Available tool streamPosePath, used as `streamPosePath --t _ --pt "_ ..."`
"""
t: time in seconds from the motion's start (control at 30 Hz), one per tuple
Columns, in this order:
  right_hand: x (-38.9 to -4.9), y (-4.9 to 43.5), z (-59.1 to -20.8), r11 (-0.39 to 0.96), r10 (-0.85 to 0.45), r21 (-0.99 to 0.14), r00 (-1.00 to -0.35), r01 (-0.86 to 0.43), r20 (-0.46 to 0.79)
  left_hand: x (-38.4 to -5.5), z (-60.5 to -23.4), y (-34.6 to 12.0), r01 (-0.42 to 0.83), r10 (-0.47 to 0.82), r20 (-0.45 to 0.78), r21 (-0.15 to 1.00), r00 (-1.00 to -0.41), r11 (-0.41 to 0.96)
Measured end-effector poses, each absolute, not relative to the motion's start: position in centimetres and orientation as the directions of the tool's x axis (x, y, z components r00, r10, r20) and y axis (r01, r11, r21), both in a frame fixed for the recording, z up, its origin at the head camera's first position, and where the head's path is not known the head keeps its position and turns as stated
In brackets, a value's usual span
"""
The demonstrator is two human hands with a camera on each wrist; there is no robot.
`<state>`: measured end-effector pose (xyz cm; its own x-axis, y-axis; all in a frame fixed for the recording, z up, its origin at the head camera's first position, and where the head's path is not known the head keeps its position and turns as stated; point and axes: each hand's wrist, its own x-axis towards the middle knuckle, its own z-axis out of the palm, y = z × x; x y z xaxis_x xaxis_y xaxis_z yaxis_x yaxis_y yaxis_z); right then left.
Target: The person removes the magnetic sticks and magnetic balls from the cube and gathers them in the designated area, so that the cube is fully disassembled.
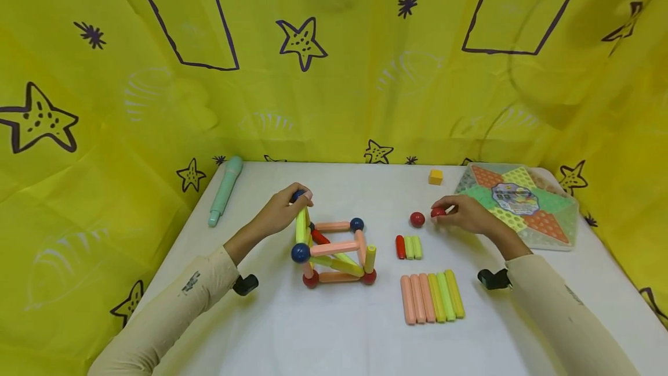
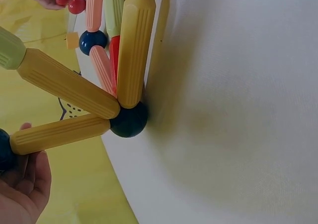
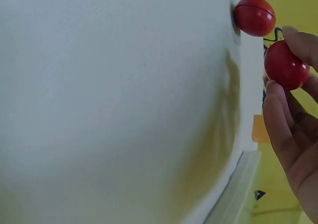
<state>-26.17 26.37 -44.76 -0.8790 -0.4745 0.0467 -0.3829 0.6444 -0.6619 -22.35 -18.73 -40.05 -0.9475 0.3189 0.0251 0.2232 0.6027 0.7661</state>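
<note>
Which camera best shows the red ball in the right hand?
The right wrist view: the red ball looks largest there, pinched in the right hand. The head view shows it small and partly covered; the left wrist view, small near the top edge.

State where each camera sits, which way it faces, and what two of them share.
Head: worn on the head, facing forward and down over the table; the left hand, right hand and both sleeves show.
Left wrist: worn on that wrist, facing the stick frame; the left hand shows lower left, the right hand top left.
Right wrist: worn on that wrist, facing the table and the held ball; only the right hand shows, at the right edge.
Shared: both wrist views show the right hand, the held ball and the other red ball.
</note>
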Motion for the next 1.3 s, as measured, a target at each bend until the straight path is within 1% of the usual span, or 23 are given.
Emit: streamPosePath --t 0.13,0.23,0.37,0.5,0.7,0.83,0.93,1.0,1.07,1.13,1.23,1.3 --pt "-26.6 25.9 -45.0 0.63 -0.487 -0.701 -0.873 -0.333 -0.023 -22.2 -40.1 -18.8 0.227 0.32 0.029 0.766 -0.947 0.601" --pt "-26.7 25.7 -45.1 0.65 -0.485 -0.696 -0.872 -0.307 -0.068 -22.2 -40.0 -18.8 0.232 0.324 0.032 0.766 -0.945 0.599" --pt "-26.7 25.6 -45.3 0.675 -0.466 -0.682 -0.879 -0.281 -0.098 -22.1 -40.1 -18.7 0.235 0.33 0.032 0.767 -0.943 0.597" --pt "-26.5 25.6 -45.3 0.665 -0.461 -0.703 -0.879 -0.253 -0.119 -22.2 -40.2 -18.7 0.228 0.327 0.026 0.768 -0.945 0.599" --pt "-26.2 25.9 -45.1 0.657 -0.466 -0.712 -0.876 -0.248 -0.126 -22.2 -40.4 -18.8 0.227 0.319 0.029 0.765 -0.947 0.603" --pt "-25.7 26.3 -44.4 0.676 -0.424 -0.703 -0.897 -0.221 -0.126 -22.2 -40.4 -18.8 0.227 0.319 0.031 0.767 -0.947 0.6" --pt "-25.0 26.3 -43.1 0.697 -0.367 -0.684 -0.927 -0.217 -0.08 -22.2 -40.4 -18.7 0.228 0.321 0.03 0.767 -0.947 0.6" --pt "-24.3 25.7 -42.2 0.684 -0.362 -0.686 -0.932 -0.246 -0.027 -22.2 -40.3 -18.7 0.229 0.323 0.031 0.768 -0.946 0.598" --pt "-23.3 24.4 -41.5 0.66 -0.401 -0.688 -0.916 -0.3 0.014 -22.2 -40.3 -18.7 0.229 0.325 0.029 0.769 -0.945 0.596" --pt "-22.0 22.5 -41.2 0.612 -0.487 -0.7 -0.873 -0.367 0.032 -22.3 -40.3 -18.7 0.234 0.329 0.031 0.767 -0.944 0.598" --pt "-20.0 19.1 -41.4 0.554 -0.619 -0.714 -0.785 -0.428 -0.01 -22.4 -40.2 -18.7 0.241 0.331 0.039 0.764 -0.943 0.599" --pt "-18.9 17.1 -42.0 0.538 -0.675 -0.721 -0.735 -0.437 -0.058 -22.4 -40.1 -18.7 0.245 0.328 0.046 0.763 -0.944 0.598"
